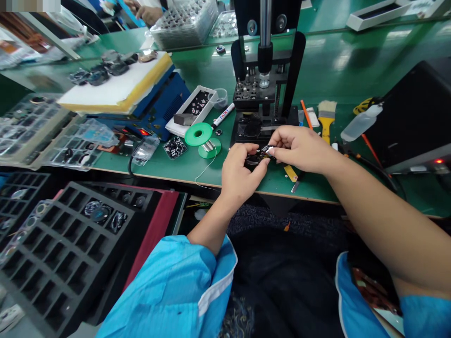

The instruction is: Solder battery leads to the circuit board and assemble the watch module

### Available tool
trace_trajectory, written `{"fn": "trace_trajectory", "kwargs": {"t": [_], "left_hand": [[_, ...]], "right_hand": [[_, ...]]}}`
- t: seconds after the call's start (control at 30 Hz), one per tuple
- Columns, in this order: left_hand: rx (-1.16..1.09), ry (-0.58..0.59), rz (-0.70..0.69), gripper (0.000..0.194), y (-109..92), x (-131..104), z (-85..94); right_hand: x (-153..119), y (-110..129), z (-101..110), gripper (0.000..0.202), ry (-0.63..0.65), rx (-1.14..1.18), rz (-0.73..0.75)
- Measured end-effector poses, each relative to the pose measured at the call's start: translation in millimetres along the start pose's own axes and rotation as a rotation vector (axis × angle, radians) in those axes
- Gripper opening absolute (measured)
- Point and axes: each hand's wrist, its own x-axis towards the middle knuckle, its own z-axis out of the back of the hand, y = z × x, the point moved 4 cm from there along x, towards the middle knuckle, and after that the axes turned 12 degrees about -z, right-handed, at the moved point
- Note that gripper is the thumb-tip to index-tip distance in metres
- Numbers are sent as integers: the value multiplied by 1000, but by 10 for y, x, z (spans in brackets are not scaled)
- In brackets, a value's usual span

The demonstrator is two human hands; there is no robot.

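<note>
Just in front of the black press (252,129), my two hands meet over a small black watch-like part (252,160), mostly hidden by my fingers. The thumb and fingers of my left hand (241,171) close round its left side. My right hand (299,148) pinches at its right edge, where a small whitish piece (270,150) shows at the fingertips. A thin metal strip (268,128), perhaps a tool tip, pokes out left beyond my right fingers; I cannot tell whether they hold it. Below my right hand lies a small yellow piece (291,173).
Left of the press are a green solder wire spool (198,134), a paint marker (224,115) and a white box of small parts (199,104). A brush (327,119) and a plastic bottle (361,123) lie right. A compartmented black tray (58,244) sits lower left. Another person's hand (148,14) is beyond.
</note>
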Motion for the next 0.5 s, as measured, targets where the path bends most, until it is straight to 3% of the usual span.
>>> {"fn": "trace_trajectory", "kwargs": {"t": [0.2,0.5], "left_hand": [[-47,0,-32,12,33,26,-2],[-77,-34,-34,14,67,27,-23]], "right_hand": [[-1,-23,-37,9,77,79,-27],[-30,10,-32,10,79,43,7]]}}
